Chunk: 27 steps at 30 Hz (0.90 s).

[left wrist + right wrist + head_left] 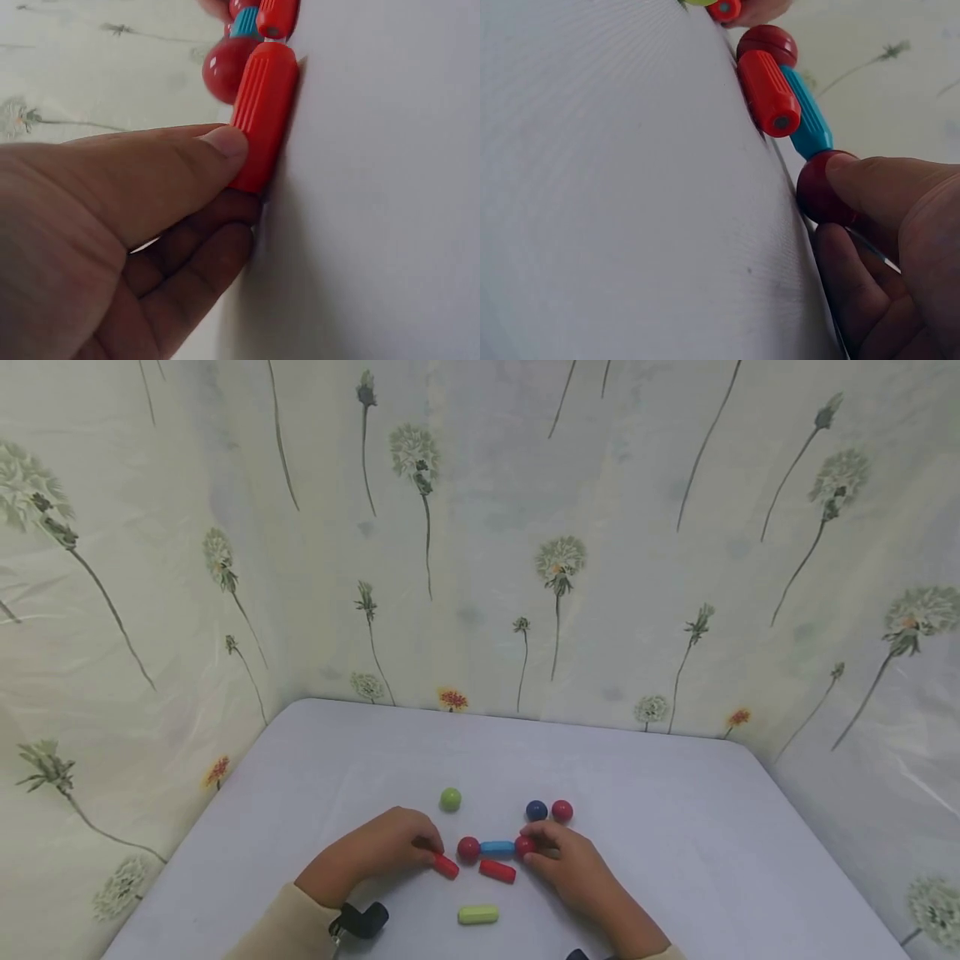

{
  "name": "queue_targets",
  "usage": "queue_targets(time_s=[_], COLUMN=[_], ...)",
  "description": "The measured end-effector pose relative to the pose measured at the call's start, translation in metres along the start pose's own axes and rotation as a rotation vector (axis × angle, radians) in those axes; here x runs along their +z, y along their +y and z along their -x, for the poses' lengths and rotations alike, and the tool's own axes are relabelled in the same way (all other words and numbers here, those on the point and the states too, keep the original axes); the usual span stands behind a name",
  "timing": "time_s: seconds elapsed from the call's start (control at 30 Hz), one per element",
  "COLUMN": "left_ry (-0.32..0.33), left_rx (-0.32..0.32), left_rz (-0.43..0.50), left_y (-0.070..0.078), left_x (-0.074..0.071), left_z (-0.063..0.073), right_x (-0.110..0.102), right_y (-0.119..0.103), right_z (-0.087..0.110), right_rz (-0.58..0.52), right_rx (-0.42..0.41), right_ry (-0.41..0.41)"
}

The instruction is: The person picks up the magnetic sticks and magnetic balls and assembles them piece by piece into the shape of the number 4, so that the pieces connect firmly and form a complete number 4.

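Note:
My left hand [401,842] pinches a red ribbed rod [266,112] between thumb and fingers, low over the white table. With my right hand [572,867] I hold a red ball [825,187] at the right end of a blue rod [497,848]. Another red ball [468,849] sits at the blue rod's left end, so the three form a row. Just in front of that row lies a second red rod [497,871], with a dark disc visible in its end [781,122]. The held red rod's tip is close to the left ball; whether they touch I cannot tell.
Nearer the front lies a yellow-green rod [477,914]. Behind the row are a green ball [450,799], a dark blue ball [536,811] and a red ball [562,811]. A flower-printed curtain [480,635] borders the white table [637,777].

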<state>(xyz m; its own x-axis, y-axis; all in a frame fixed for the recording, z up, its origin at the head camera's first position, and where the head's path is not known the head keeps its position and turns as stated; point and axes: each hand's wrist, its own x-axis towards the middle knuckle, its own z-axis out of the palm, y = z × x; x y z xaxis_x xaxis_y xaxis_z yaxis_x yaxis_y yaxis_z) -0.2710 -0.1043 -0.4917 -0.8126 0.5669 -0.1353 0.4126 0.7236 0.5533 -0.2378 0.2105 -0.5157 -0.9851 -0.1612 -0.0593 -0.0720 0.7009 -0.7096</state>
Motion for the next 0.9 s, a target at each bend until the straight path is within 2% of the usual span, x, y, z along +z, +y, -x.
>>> queue_targets(time_s=[0.3,0.47,0.63,0.9], left_ry=[0.076,0.104,0.114,0.123], left_rx=[0.005,-0.012,-0.023,0.004], left_rz=[0.021,0.053,0.085,0.115], left_y=[-0.014,-0.017,-0.019,-0.019], left_x=[0.001,0.003,0.004,0.006], left_z=[-0.005,-0.006,-0.008,-0.012], right_x=[-0.004,-0.004,-0.005,-0.005], right_y=[0.005,0.006,0.004,0.000], right_z=[0.000,0.001,0.002,0.004], right_rz=[0.023,0.032,0.027,0.017], right_rx=[-0.061,-0.084,-0.088,-0.105], right_ry=[-0.022,-0.042,-0.056,-0.065])
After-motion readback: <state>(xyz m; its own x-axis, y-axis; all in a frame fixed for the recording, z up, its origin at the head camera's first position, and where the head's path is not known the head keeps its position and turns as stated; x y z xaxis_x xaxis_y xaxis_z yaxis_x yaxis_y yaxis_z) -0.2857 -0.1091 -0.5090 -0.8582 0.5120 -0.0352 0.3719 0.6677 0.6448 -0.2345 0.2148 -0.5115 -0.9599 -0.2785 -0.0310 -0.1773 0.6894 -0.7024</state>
